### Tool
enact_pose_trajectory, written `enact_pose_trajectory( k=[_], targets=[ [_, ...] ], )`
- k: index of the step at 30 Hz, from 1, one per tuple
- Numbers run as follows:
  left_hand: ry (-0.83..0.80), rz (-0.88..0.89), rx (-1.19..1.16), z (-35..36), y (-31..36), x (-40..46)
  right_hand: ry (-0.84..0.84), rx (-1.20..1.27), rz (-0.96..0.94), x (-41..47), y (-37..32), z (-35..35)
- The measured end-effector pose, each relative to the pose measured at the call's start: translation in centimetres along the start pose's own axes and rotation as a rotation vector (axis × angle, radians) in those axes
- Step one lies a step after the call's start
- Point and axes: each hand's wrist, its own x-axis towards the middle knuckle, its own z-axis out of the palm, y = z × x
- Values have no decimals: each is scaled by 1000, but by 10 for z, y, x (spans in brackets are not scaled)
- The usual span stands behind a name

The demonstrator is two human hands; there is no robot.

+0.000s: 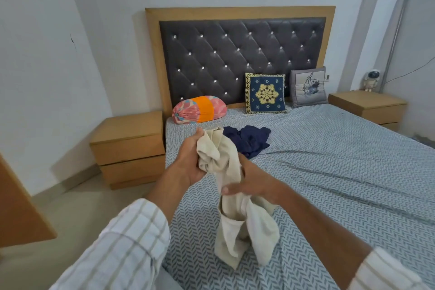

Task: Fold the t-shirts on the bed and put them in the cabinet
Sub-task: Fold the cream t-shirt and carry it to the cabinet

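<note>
A crumpled cream t-shirt [237, 226] hangs above the bed [341, 172], bunched at the top and trailing down to the sheet. My left hand [190, 160] grips its upper bunch. Lower down, my right hand [254, 183] holds the middle of the same shirt, fingers curled round the cloth. A dark navy t-shirt [249, 140] lies crumpled on the sheet just behind my hands, near the head of the bed.
A pink and orange bolster [200, 109], a blue patterned cushion [265, 93] and a grey cushion [308, 86] lean at the tufted headboard. Wooden nightstands stand left [128, 148] and right [369, 106]. A wooden panel edge [21, 207] shows at far left.
</note>
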Motion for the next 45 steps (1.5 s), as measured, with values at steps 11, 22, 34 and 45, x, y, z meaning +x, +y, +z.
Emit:
enact_pose_trajectory(
  k=[11, 22, 34, 45],
  targets=[
    [35, 117, -56, -5, -22, 6, 609, -514, -137, 13, 2, -27],
    [3, 410, 1149, -13, -52, -14, 500, -784, -51, 30, -43, -44],
    [321, 613, 1116, 4, 3, -10, 97, -654, 83, -4, -15, -56],
    [321, 710, 1501, -13, 59, -22, 649, -251, 162, -36, -32, -105]
  ],
)
